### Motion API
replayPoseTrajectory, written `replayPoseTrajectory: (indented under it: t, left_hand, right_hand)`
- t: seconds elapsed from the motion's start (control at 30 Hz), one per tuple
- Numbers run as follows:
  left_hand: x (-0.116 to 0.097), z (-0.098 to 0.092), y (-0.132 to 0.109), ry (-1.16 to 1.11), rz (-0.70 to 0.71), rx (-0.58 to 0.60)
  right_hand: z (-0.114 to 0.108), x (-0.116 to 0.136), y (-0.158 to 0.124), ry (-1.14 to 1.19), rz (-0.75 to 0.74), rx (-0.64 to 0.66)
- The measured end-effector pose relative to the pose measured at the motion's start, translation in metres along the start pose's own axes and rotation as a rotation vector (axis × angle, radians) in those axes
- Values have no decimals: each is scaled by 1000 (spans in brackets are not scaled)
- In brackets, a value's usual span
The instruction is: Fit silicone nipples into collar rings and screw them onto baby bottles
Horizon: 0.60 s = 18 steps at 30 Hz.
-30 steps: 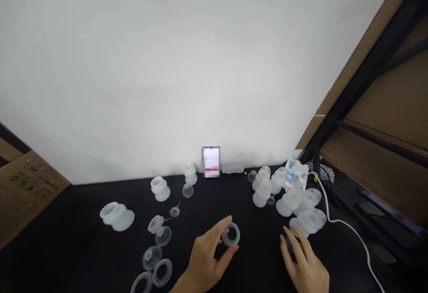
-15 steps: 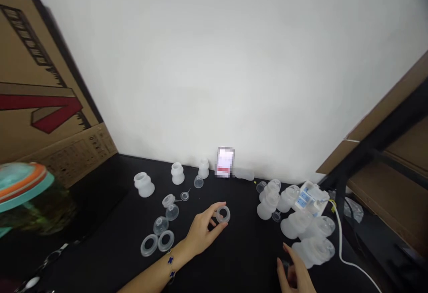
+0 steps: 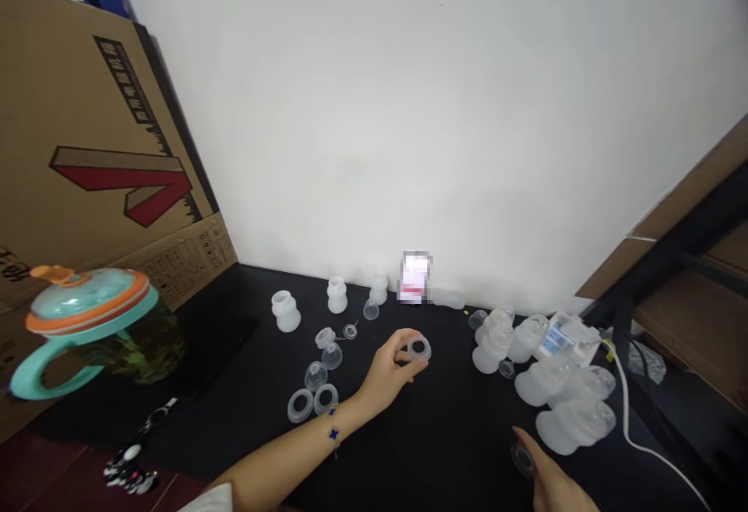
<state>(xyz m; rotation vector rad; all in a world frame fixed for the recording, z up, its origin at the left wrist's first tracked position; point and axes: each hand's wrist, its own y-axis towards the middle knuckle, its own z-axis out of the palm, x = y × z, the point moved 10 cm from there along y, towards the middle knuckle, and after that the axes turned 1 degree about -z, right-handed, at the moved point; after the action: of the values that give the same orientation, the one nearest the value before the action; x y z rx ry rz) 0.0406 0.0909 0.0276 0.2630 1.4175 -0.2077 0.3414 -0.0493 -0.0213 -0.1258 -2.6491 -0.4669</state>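
Observation:
My left hand (image 3: 389,368) pinches a frosted silicone ring (image 3: 419,349) between thumb and fingers, above the black table (image 3: 234,434). Nearby, to its left, lie two more silicone rings (image 3: 300,405), two clear domed cups (image 3: 316,376) and a small clear valve piece (image 3: 350,331). My right hand (image 3: 552,487) sits at the bottom edge, partly out of frame. Its fingers hold a clear round piece (image 3: 522,459), close to a cluster of frosted silicone bottle-shaped parts (image 3: 569,418).
A teal mug with an orange-rimmed lid (image 3: 87,317) stands at the left, before a printed cardboard box (image 3: 99,153). A blister pack (image 3: 566,338) and a white cable (image 3: 631,418) lie right; frosted cups (image 3: 285,311) and a pixelated card (image 3: 416,278) stand along the wall.
The view has swung left, bringing the mug fully into sight. My left hand has moved farther along the table with the ring, and my right hand sits lower in the frame.

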Motion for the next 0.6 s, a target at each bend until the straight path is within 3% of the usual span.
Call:
replayPoseTrajectory:
  t: [0.07, 0.2, 0.3, 0.47, 0.6]
  left_hand:
    - [11, 2, 6, -61, -36, -2]
    - [32, 1, 15, -142, -137, -38]
    - [30, -16, 19, -122, -93, -118]
    - [28, -51, 18, -129, -35, -255]
    - [33, -52, 14, -111, -35, -277]
  right_hand:
    - [-3, 30, 18, -11, -70, 11]
    - [3, 109, 76, 214, -164, 106]
    - [36, 153, 121, 495, -125, 257]
    - [96, 165, 155, 857, 77, 248]
    - [113, 158, 151, 1033, 107, 190]
